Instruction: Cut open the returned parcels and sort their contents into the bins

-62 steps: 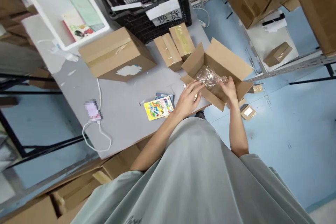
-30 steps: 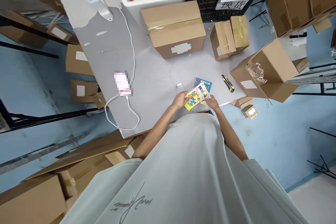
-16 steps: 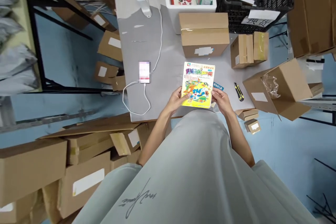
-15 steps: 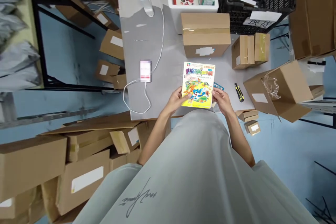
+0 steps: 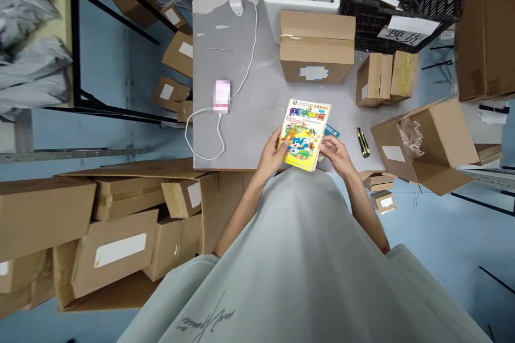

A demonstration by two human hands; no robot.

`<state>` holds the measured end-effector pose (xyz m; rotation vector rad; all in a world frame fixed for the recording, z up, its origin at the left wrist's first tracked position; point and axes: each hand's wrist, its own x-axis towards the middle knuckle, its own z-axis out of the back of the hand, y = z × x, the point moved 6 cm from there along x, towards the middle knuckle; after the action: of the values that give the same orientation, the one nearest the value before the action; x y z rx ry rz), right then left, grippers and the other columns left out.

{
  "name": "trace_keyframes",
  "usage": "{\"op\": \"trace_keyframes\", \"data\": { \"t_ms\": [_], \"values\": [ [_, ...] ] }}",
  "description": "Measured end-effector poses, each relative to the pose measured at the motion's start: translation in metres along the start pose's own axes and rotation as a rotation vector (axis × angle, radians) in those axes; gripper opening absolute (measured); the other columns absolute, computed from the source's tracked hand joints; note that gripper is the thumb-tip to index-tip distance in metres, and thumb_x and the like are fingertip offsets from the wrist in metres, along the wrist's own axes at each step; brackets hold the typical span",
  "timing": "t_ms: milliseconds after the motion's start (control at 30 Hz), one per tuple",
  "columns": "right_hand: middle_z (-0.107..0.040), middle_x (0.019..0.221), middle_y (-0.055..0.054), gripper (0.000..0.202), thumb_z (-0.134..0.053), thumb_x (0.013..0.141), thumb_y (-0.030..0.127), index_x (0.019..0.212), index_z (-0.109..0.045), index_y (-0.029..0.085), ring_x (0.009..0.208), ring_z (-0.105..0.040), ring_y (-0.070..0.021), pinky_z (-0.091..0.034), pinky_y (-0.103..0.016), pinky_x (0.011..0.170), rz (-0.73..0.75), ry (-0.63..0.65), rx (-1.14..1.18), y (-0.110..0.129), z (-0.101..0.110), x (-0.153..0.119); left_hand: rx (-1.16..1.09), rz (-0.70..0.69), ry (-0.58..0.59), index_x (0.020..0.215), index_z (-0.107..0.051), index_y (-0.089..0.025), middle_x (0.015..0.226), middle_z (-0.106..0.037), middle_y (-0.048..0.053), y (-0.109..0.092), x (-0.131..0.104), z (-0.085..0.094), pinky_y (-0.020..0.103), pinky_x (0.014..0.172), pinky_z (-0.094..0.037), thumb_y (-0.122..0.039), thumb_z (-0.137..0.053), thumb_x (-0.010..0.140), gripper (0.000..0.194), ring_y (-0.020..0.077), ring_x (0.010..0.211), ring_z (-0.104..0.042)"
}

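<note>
A children's book [image 5: 304, 134] with a colourful yellow and white cover is held over the near edge of the table, tilted a little clockwise. My left hand [image 5: 272, 155] is closed on its left side, thumb on the cover. My right hand [image 5: 336, 154] grips its lower right edge between thumb and fingers. Partly hidden behind the book lies a blue printed item [image 5: 331, 131]. To the right, a yellow and black utility knife [image 5: 363, 142] rests on the table.
Beyond the book stands a closed carton [image 5: 317, 48], with a white bin [image 5: 301, 6] of books and a black crate [image 5: 402, 16] behind. An open carton [image 5: 426, 144] sits at right. A phone [image 5: 222, 96] on a white cable lies left. Several cartons [image 5: 116, 246] fill the lower left.
The book has turned clockwise from nearly straight and now leans. Both hands still hold it. The whole view has shifted slightly.
</note>
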<state>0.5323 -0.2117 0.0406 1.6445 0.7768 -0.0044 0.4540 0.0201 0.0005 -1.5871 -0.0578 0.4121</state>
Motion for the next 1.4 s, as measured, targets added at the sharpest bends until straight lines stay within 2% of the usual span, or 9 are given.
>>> {"op": "trace_keyframes", "data": {
  "t_ms": [200, 400, 567, 800, 933, 1167, 1400],
  "values": [
    [-0.084, 0.115, -0.003, 0.059, -0.104, 0.081, 0.073, 0.103, -0.071, 0.028, 0.105, -0.079, -0.023, -0.071, -0.036, 0.088, 0.01, 0.094, 0.025, 0.006, 0.001, -0.009, 0.051, -0.046, -0.042, 0.167, -0.059, -0.025, 0.17, -0.067, 0.02, 0.005, -0.009, -0.017, 0.057, 0.133, -0.056, -0.082, -0.083, 0.095, 0.095, 0.0395, 0.158, -0.066],
    [-0.084, 0.112, -0.003, 0.062, -0.096, 0.084, 0.082, 0.107, -0.074, 0.029, 0.106, -0.08, -0.0237, -0.071, -0.038, 0.092, 0.007, 0.039, 0.003, 0.012, 0.014, -0.019, 0.017, -0.042, -0.041, 0.166, -0.058, -0.028, 0.169, -0.067, 0.018, 0.002, -0.015, -0.034, 0.057, 0.133, -0.055, -0.082, -0.083, 0.096, 0.092, 0.0385, 0.157, -0.066],
    [-0.086, 0.109, -0.002, 0.061, -0.097, 0.083, 0.082, 0.104, -0.075, 0.029, 0.1, -0.081, -0.0222, -0.071, -0.038, 0.093, 0.003, 0.01, 0.002, 0.017, 0.025, -0.024, -0.023, -0.016, -0.022, 0.163, -0.06, -0.029, 0.169, -0.068, 0.017, -0.007, -0.017, -0.041, 0.057, 0.134, -0.054, -0.08, -0.084, 0.096, 0.088, 0.038, 0.157, -0.066],
    [-0.087, 0.108, -0.003, 0.067, -0.099, 0.077, 0.086, 0.103, -0.076, 0.029, 0.104, -0.082, -0.025, -0.07, -0.039, 0.095, -0.038, 0.0, 0.001, 0.018, 0.025, -0.028, -0.06, -0.005, -0.021, 0.158, -0.063, -0.03, 0.169, -0.068, 0.016, -0.024, -0.019, -0.038, 0.057, 0.137, -0.05, -0.075, -0.087, 0.097, 0.08, 0.0375, 0.16, -0.064],
    [-0.088, 0.109, -0.004, 0.067, -0.099, 0.076, 0.086, 0.105, -0.078, 0.028, 0.106, -0.083, -0.0258, -0.07, -0.04, 0.099, -0.041, 0.012, 0.017, 0.018, 0.021, -0.027, -0.073, -0.002, -0.024, 0.156, -0.064, -0.03, 0.166, -0.07, 0.016, -0.023, -0.016, -0.034, 0.057, 0.137, -0.05, -0.076, -0.09, 0.093, 0.082, 0.0376, 0.159, -0.064],
    [-0.09, 0.119, -0.005, 0.068, -0.102, 0.077, 0.08, 0.12, -0.083, 0.03, 0.114, -0.084, -0.0268, -0.071, -0.039, 0.099, -0.043, 0.026, 0.049, 0.018, 0.013, -0.023, -0.094, 0.004, -0.008, 0.155, -0.063, -0.029, 0.164, -0.07, 0.016, -0.02, -0.009, -0.031, 0.056, 0.136, -0.051, -0.078, -0.093, 0.089, 0.087, 0.0378, 0.157, -0.065],
    [-0.09, 0.119, -0.006, 0.067, -0.102, 0.078, 0.08, 0.118, -0.083, 0.029, 0.117, -0.084, -0.0286, -0.07, -0.042, 0.101, -0.015, 0.041, 0.022, 0.022, 0.007, -0.02, -0.138, 0.028, 0.022, 0.152, -0.065, -0.029, 0.162, -0.072, 0.015, -0.024, -0.005, -0.029, 0.056, 0.137, -0.05, -0.078, -0.094, 0.087, 0.086, 0.0373, 0.159, -0.064]
  ]
}}
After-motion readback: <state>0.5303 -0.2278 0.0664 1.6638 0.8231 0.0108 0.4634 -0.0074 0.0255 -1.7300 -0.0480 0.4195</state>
